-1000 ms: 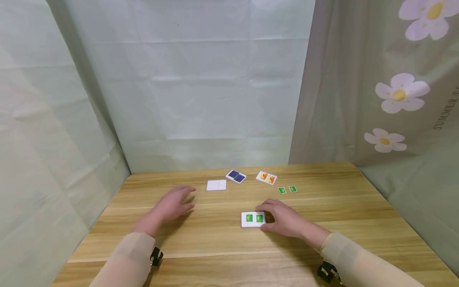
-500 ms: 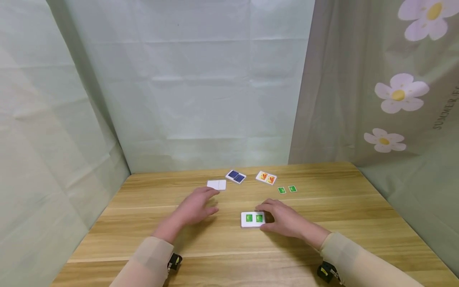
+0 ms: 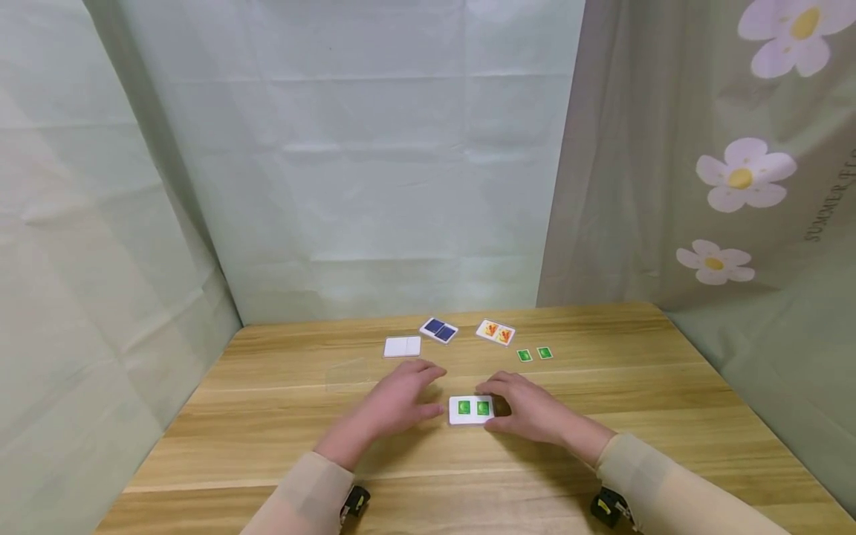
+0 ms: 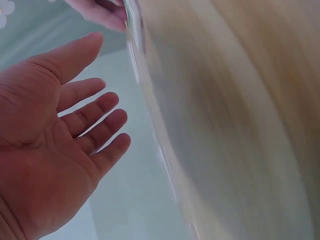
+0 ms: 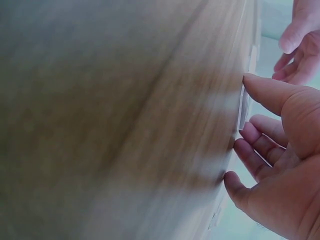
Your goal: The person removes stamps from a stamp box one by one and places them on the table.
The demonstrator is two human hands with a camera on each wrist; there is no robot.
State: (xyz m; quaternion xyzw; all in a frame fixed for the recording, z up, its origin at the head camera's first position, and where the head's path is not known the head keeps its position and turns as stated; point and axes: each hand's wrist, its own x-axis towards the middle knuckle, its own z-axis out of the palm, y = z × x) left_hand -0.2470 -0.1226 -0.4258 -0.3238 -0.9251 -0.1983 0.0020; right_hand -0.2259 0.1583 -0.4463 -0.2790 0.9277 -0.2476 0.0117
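Note:
A white card with two green square pictures lies on the wooden table. At its right end, my right hand holds it by opposite edges between thumb and fingers. The right wrist view has the right hand's thumb at the card's edge, with fingertips low along the tabletop. Just off the card's left end is my left hand, its thumb and fingers spread with nothing between them. In the left wrist view, the left palm is turned to the camera and its fingers are lightly bent.
A clear sheet lies left of the left hand. Farther back are a white card, a card with dark blue panels and one with orange pictures. Two loose green squares lie at the right. Cloth hangs behind the table.
My left hand has moved right, away from the clear sheet and past the blank white card, to the left end of the green-picture card. My right hand has stayed in place on that card.

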